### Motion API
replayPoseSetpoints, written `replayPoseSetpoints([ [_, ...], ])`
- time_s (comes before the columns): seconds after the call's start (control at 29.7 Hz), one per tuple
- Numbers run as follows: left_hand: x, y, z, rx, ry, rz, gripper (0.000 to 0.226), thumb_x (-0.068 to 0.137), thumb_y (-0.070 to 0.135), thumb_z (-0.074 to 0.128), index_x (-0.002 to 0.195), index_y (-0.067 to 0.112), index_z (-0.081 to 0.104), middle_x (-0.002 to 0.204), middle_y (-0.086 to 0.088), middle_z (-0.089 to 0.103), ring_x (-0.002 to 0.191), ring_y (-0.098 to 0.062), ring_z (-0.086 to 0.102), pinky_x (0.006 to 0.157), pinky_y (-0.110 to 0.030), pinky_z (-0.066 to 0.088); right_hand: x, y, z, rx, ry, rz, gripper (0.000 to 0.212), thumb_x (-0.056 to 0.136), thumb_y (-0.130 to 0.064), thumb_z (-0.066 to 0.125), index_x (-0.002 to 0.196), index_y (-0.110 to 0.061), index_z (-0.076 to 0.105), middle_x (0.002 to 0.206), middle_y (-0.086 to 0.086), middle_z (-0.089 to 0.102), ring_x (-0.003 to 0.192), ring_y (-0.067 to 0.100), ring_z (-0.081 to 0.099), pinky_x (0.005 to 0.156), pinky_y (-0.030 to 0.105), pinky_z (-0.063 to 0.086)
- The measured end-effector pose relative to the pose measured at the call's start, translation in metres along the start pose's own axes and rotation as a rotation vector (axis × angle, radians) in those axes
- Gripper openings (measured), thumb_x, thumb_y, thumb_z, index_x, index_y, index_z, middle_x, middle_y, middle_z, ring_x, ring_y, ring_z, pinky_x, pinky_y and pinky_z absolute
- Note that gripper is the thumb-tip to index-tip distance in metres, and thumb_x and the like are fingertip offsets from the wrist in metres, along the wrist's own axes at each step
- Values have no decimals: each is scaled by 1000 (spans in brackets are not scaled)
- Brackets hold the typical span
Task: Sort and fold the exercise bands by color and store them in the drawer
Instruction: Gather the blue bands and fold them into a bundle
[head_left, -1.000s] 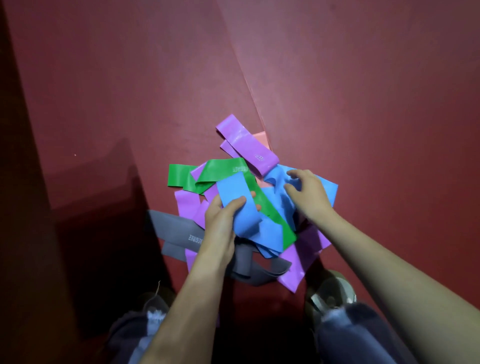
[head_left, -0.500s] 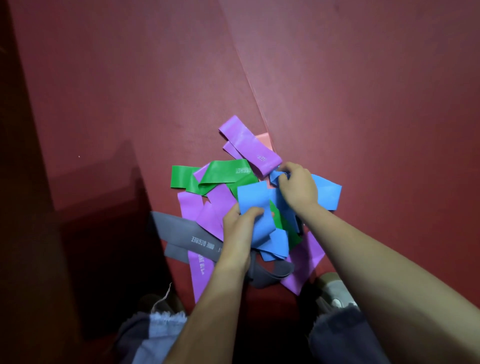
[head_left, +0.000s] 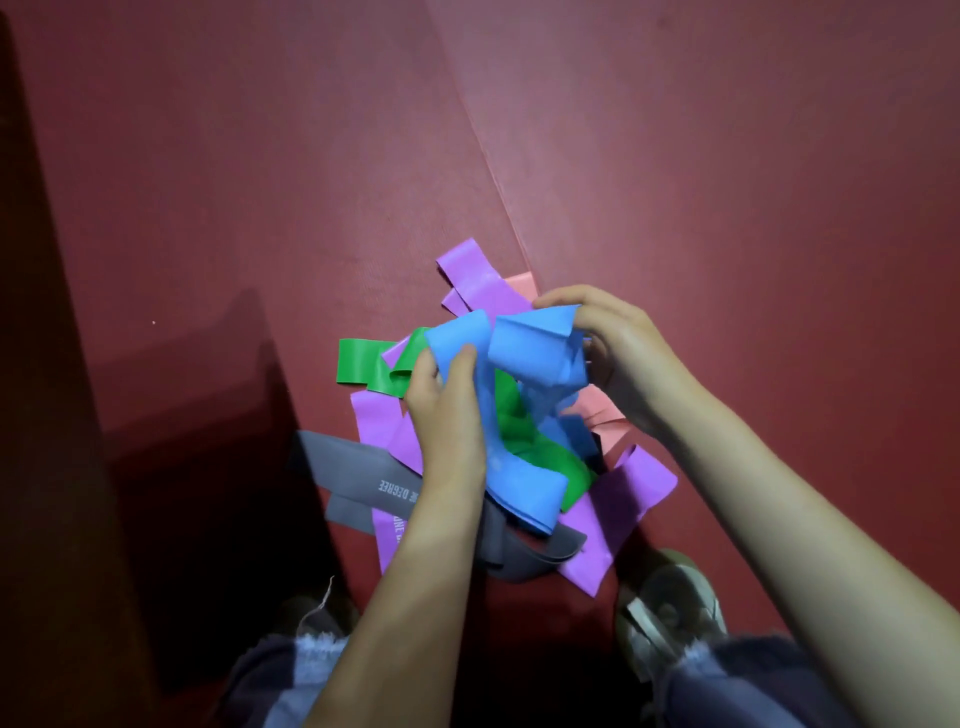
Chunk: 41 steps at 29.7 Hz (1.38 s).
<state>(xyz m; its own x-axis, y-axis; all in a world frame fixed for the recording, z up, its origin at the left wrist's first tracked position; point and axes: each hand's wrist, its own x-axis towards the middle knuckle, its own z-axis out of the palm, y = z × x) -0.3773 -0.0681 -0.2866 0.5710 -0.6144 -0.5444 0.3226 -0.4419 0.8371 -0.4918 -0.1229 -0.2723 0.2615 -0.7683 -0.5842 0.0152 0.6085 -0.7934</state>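
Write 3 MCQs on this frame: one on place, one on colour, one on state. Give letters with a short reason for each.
1. Where does the grey band lie in the pile?
A. far edge
B. near-left edge
C. on top of the pile

2. What colour are the bands both hands hold?
A. blue
B. green
C. purple

3. What state are the held bands in?
A. folded flat on the floor
B. lifted above the pile
C. stowed in a drawer

Key: 1 B, it sticks out beside the left forearm. 2 A, the left hand and right hand each pinch blue bands. 3 B, they hang loose over the green band and purple band.
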Motion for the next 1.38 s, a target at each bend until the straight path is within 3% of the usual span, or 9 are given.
replayPoseSetpoints([
  [0.3, 0, -2, 6, 47, -129, 53, 12, 85, 10, 59, 77, 19, 57, 80, -4, 61, 78, -18, 54, 71, -29, 46, 7, 11, 8, -261, 113, -200, 17, 69, -12, 52, 86, -14, 54, 76, -8, 54, 58, -8, 50, 61, 6, 39],
  [0.47, 0, 2, 3, -2, -111, 2, 15, 87, 6, 56, 79, 17, 60, 78, -2, 62, 76, -17, 56, 72, -28, 47, 0, 21, 4, -589, 226, -391, 25, 70, -1, 58, 83, -21, 50, 89, -3, 54, 83, 10, 51, 74, 9, 37],
  [0.67, -2, 6, 7, 0, -101, 4, 19, 85, 7, 59, 70, 18, 60, 71, -3, 57, 77, -19, 49, 69, -32, 42, -5, 10, 7, -395, -64, -219, 45, 65, -15, 40, 106, -14, 57, 93, 2, 60, 79, 5, 50, 72, 13, 43],
  [0.81, -4, 7, 9, -9, -107, -35, 25, 86, 11, 60, 61, 17, 58, 60, 0, 54, 68, -17, 47, 61, -28, 41, -2, 19, 8, -487, 51, -241, 44, 71, -27, 56, 102, 3, 54, 94, 22, 61, 83, 13, 51, 78, 36, 45],
  [0.87, -3, 6, 10, 13, -93, -4, 25, 88, 15, 57, 63, 12, 52, 63, -6, 46, 67, -16, 39, 58, -29, 34, -2, 15, 9, -405, 118, -266, 25, 79, -20, 60, 87, 4, 56, 74, 13, 58, 68, 1, 48, 66, 27, 44],
  [0.98, 2, 7, 9, -35, -25, 12, 20, 83, 30, 59, 80, 13, 49, 78, -7, 39, 75, -19, 33, 65, -31, 29, -2, 4, 5, -326, 113, -246, 10, 88, -4, 53, 91, -9, 61, 78, -1, 59, 64, -8, 50, 65, 13, 42],
  [1.08, 8, 4, 6, -58, 16, 4, 41, 64, 52, 56, 83, 16, 49, 82, -5, 42, 76, -19, 36, 69, -32, 30, -8, -12, -3, -282, -61, -28, 16, 87, -2, 51, 85, -8, 66, 70, -2, 64, 64, 4, 57, 63, 20, 46],
  [1.21, 6, 1, 7, -34, -44, -79, 32, 72, 46, 57, 83, 17, 50, 84, -6, 44, 78, -20, 39, 69, -33, 33, -20, -29, -6, -187, -423, 188, 22, 88, -4, 47, 81, -13, 66, 67, -5, 69, 61, 5, 63, 59, 16, 50],
  [1.38, -3, -1, 13, -75, -105, -175, 37, 91, 26, 51, 58, 19, 65, 66, 3, 62, 71, -19, 54, 65, -31, 41, -8, -21, 9, -223, -177, 34, 11, 94, -11, 44, 91, -18, 52, 76, 1, 61, 55, 0, 57, 55, 13, 47],
])
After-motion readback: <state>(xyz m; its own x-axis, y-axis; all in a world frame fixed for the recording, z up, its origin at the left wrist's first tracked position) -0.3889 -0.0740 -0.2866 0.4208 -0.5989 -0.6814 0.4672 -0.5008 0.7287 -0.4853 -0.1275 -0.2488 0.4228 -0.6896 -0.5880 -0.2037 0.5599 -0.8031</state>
